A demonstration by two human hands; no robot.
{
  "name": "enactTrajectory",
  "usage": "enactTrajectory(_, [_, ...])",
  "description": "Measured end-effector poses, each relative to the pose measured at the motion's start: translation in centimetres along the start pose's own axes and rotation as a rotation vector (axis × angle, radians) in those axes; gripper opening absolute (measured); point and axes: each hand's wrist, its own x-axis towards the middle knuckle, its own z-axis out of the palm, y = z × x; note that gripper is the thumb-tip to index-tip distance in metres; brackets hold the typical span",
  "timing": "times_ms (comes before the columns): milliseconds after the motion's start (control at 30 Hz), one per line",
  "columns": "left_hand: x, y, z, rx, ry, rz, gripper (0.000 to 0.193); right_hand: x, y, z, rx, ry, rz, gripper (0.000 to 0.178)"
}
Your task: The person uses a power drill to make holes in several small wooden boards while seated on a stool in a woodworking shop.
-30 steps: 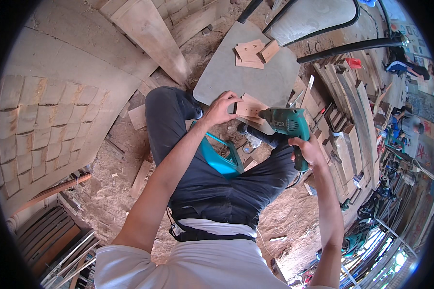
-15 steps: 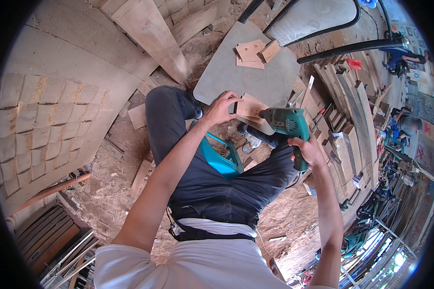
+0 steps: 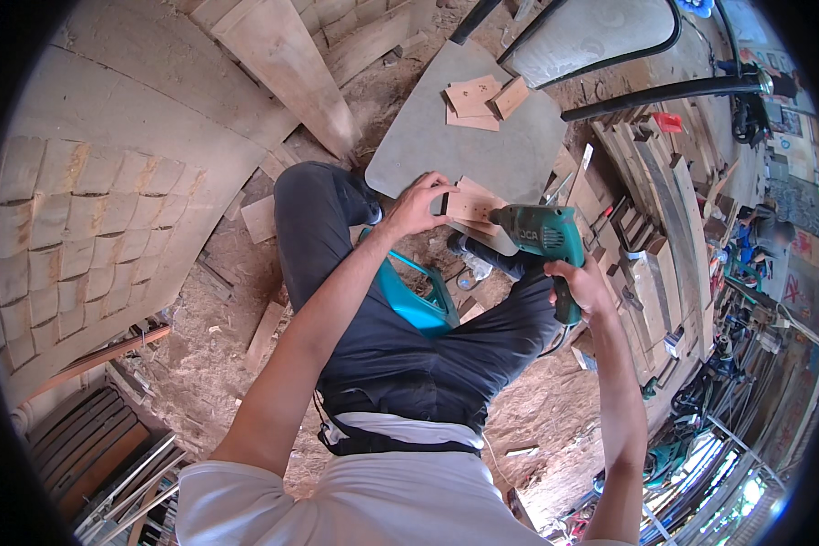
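Note:
My right hand point(image 3: 581, 284) is wrapped round the handle of a green power drill point(image 3: 548, 231). The drill lies level, its front end pointing left at a small wooden piece point(image 3: 469, 209) on the near edge of a grey board point(image 3: 464, 150). Whether the bit is inside the wood cannot be made out. With thumb and fingers, my left hand point(image 3: 416, 206) grips the left end of that wooden piece, which has small dark holes or marks. Farther back on the board lie thin wooden plates point(image 3: 471, 98) with dark marks and a small block point(image 3: 510, 96).
A teal plastic stool point(image 3: 414, 305) stands between my legs. Behind the board is a metal-framed chair point(image 3: 601, 41). Stacked planks point(image 3: 651, 227) fill the right side; a large wooden panel point(image 3: 109, 182) leans at left. Sawdust covers the floor point(image 3: 209, 355). Another person point(image 3: 773, 232) is far right.
Both hands, the drill and the wooden piece keep nearly the same place. At the far upper right, a person in the background has shifted.

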Motion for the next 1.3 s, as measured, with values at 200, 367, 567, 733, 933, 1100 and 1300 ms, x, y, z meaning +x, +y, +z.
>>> enactTrajectory(200, [0.0,0.3,0.0,-0.003,-0.023,-0.022,0.057,-0.1,0.2,-0.2,-0.008,-0.020,0.003,0.026])
enactTrajectory(367, [-0.2,0.4,-0.2,0.017,-0.014,-0.039,0.056,0.0,-0.6,-0.2,0.001,-0.098,0.049,0.029])
enactTrajectory(567, [-0.1,0.1,0.1,0.018,0.007,-0.007,0.054,0.1,-1.0,0.4,-0.184,-0.096,-0.001,0.030])
enactTrajectory(733, [-0.1,0.0,0.3,0.030,0.008,0.000,0.055,0.3,-0.7,0.7,-0.241,-0.054,-0.070,0.026])
enactTrajectory(933, [-0.2,0.1,-0.1,0.033,0.008,0.000,0.054,-0.9,-2.0,0.5,-0.170,-0.035,-0.032,0.020])
enactTrajectory(1100, [-0.1,0.5,-0.2,0.042,0.026,-0.008,0.054,-2.4,-2.2,-0.6,-0.097,-0.042,-0.029,0.018])
enactTrajectory(1300, [0.3,0.4,-0.6,-0.008,0.077,0.004,0.052,-2.7,-1.1,-2.1,-0.087,-0.034,-0.018,0.021])
